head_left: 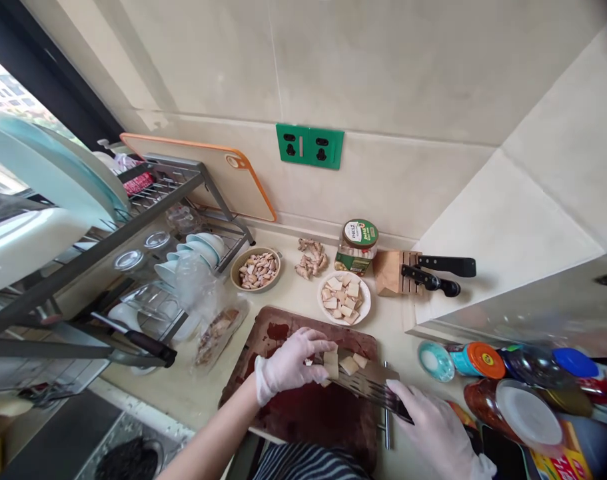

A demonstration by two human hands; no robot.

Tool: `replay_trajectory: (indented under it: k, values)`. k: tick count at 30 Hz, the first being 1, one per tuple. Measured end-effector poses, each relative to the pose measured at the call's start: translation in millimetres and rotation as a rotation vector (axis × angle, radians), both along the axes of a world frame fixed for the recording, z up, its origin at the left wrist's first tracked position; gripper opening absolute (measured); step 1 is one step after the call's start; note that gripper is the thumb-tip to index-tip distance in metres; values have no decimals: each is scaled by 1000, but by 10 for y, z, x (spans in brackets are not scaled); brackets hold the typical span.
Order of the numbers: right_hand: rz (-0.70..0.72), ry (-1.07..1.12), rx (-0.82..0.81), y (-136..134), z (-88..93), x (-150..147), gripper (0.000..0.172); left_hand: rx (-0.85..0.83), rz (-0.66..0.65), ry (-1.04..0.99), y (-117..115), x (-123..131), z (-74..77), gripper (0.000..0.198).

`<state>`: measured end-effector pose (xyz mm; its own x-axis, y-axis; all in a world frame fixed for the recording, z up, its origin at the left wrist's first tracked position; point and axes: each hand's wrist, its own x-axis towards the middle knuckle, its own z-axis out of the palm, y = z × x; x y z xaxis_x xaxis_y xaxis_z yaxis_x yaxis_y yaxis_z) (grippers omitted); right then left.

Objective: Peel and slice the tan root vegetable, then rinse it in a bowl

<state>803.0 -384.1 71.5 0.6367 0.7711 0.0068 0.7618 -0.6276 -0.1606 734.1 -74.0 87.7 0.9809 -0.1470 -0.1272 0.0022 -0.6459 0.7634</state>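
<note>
My left hand (296,360), in a thin white glove, curls its fingers and thumb around pale cut pieces (331,364) above the cutting board. My right hand (430,423), also gloved, is closed on the black handle of a kitchen knife (370,387). Its broad blade is tilted toward the left hand, and a few more pale slices (350,365) rest on or against it. Below lies the wet, reddish-brown cutting board (313,423). Just behind the board, a white plate (366,310) carries similar pale pieces. Part of the blade is hidden by the pieces.
Behind the board are a bowl of garlic cloves (258,270), ginger (310,259), a green-lidded jar (357,245) and a knife block (390,272). A dish rack (203,177) and plastic bag (218,333) stand left. Jars (528,413) crowd the right.
</note>
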Motion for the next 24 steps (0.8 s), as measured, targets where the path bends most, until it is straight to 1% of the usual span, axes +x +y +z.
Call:
replay_trajectory:
  k: [1, 2, 4, 7, 10, 13, 16, 20, 24]
  values:
    - [13, -35, -5, 50, 43, 91, 39, 48, -120, -32, 11, 115, 53, 52]
    - [25, -68, -15, 104, 90, 189, 37, 92, -205, -75, 13, 234, 74, 55]
    - [40, -133, -45, 220, 184, 393, 36, 156, -286, -160, 12, 480, 30, 52]
    - [34, -210, -93, 378, 274, 683, 34, 186, -284, -205, 24, 833, -142, 45]
    - [28, -239, -123, 503, 294, 915, 31, 188, -257, -114, 46, 1124, -295, 46]
    - [34, -230, -146, 614, 309, 1076, 31, 181, -319, -72, 66, 1345, -399, 50]
    - [41, -228, -178, 712, 342, 1182, 27, 155, -367, -54, 96, 1522, -487, 50]
    - [41, -257, -206, 752, 336, 1248, 21, 134, -332, -43, 175, 1706, -625, 44]
    - [48, -265, -178, 674, 265, 1207, 28, 160, -322, -62, 260, 1825, -812, 39]
